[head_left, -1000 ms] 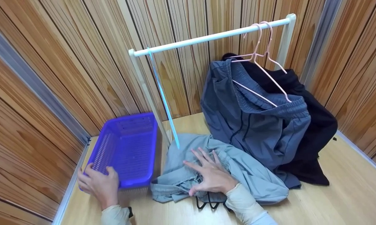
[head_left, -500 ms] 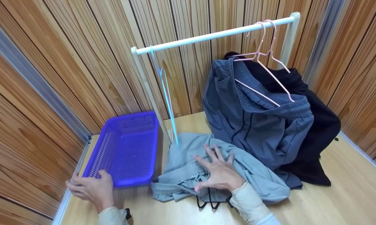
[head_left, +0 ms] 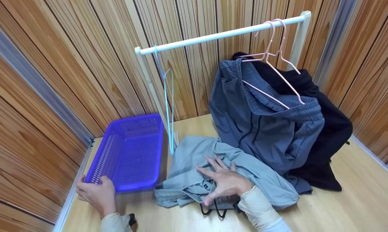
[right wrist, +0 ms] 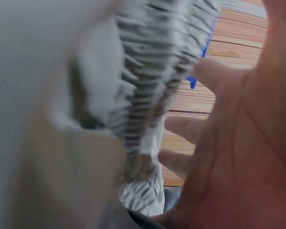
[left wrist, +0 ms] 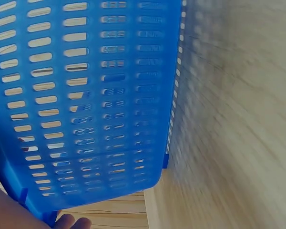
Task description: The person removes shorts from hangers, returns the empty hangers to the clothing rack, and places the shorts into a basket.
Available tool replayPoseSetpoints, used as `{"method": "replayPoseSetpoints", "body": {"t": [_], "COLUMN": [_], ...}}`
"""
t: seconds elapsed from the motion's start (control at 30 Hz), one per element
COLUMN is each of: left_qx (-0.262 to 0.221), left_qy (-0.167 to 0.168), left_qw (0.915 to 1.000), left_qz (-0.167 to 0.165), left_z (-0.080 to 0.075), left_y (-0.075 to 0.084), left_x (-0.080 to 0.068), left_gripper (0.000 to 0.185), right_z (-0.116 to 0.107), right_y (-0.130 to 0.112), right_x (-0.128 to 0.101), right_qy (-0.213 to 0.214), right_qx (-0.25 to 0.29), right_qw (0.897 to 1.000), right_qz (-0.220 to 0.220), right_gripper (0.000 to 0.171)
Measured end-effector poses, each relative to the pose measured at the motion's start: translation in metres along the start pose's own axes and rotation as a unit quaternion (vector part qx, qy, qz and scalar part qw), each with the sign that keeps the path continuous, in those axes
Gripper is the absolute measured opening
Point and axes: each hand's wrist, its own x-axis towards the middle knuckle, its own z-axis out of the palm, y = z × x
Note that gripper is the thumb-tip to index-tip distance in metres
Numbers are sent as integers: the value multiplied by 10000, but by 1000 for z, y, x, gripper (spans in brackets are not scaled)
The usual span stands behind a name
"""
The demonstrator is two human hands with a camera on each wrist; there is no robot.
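Note:
In the head view, my left hand (head_left: 97, 195) holds the near left corner of a purple-blue plastic basket (head_left: 158, 154), thumb over the rim and fingers around the outside. The left wrist view looks along the slotted basket wall (left wrist: 90, 109), with fingertips (left wrist: 66, 222) below its corner. My right hand (head_left: 227, 182) lies spread over light grey-green drawstring pants (head_left: 194, 148), which are crumpled on the wooden surface. In the right wrist view, the palm (right wrist: 229, 157) faces the gathered waistband (right wrist: 148, 62), the fingers extended and apart. Black drawstring loops (head_left: 219, 212) stick out below the hand.
A white rack (head_left: 194, 41) stands behind. A light blue hanger (head_left: 167, 106) hangs at its left end, bare. Dark grey pants (head_left: 271, 135) and a black garment (head_left: 332, 125) hang from pink hangers (head_left: 267, 54) at the right. Wood-patterned walls (head_left: 194, 77) enclose the surface.
My left hand has shifted toward the basket's outer left corner. The right hand has moved slightly right over the pants. The blue hanger has swung and turned, its lower end now left of the pants.

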Motion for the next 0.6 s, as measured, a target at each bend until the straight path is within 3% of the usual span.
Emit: {"method": "replayPoseSetpoints", "body": {"t": [0.1,0.23,0.43,0.6], "left_qx": [47,60,-55,-74], "left_qy": [43,148,311,339], "left_qw": [10000,9998,9994,9994], "left_qz": [9,104,137,45], "left_z": [-1,-1,-1,-2], "left_y": [0,-1,-4,-2], "left_x": [0,-2,-3,-1], "left_gripper": [69,65,61,59], "right_z": [2,9,16,15], "right_y": [-1,-1,3,4], "right_x": [0,5,11,15], "right_qy": [-107,127,268,329], "right_qx": [-67,-290,-516,-732], "right_qw": [9999,9995,9978,9965], "right_qz": [11,95,307,238], "right_gripper": [128,132,129,119]}}
